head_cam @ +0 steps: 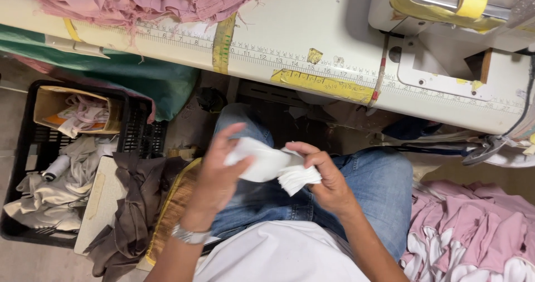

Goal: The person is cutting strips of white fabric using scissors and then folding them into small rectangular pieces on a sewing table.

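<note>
Over the lap, both hands, left point(217, 173), right point(329, 176), gripping white fabric pieces point(273, 168)

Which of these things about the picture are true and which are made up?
1. Both hands hold white pieces: the left hand and right hand grip a stack of white fabric pieces. True.
2. The person wears green trousers. False: blue jeans.
3. A black crate sits on the floor at the left. True.
4. The cloth pile at the right is yellow. False: it is pink and white.
5. A wristwatch is on the left wrist. True.
</note>
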